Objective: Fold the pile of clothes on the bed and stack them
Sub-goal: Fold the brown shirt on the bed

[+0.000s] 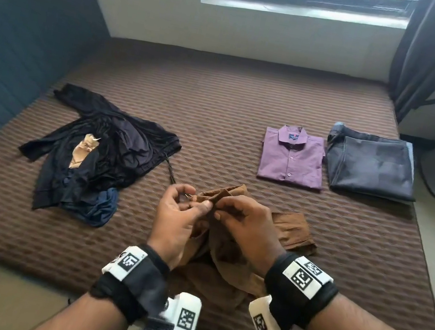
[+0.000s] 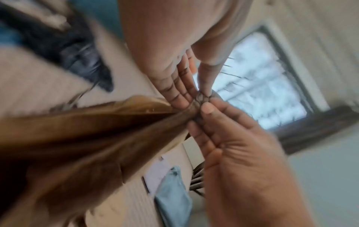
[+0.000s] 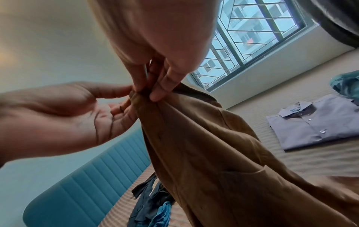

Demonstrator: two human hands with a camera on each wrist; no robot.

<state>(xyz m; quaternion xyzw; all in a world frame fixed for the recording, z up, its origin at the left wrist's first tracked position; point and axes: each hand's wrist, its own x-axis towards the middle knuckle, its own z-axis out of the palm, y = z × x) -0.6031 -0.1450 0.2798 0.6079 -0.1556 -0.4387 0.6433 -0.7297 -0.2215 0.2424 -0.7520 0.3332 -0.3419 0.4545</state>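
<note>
Brown trousers (image 1: 294, 231) lie crumpled at the near middle of the bed (image 1: 223, 93), their top edge lifted off it. My left hand (image 1: 198, 199) and right hand (image 1: 220, 209) pinch that edge side by side, fingertips almost touching. The left wrist view shows my left hand (image 2: 196, 98) clamping the cloth (image 2: 97, 122) between thumb and fingers, the right hand (image 2: 207, 110) close below. From the right wrist, the right hand (image 3: 147, 93) nips the brown fabric (image 3: 204, 145), which hangs down from it; the left hand (image 3: 124, 98) meets it.
A loose pile of dark clothes (image 1: 97, 149) lies on the left of the bed. A folded purple shirt (image 1: 291, 157) and folded dark jeans (image 1: 370, 165) sit side by side at the right. A blue headboard (image 1: 14, 41) is left, a curtain (image 1: 433, 57) far right.
</note>
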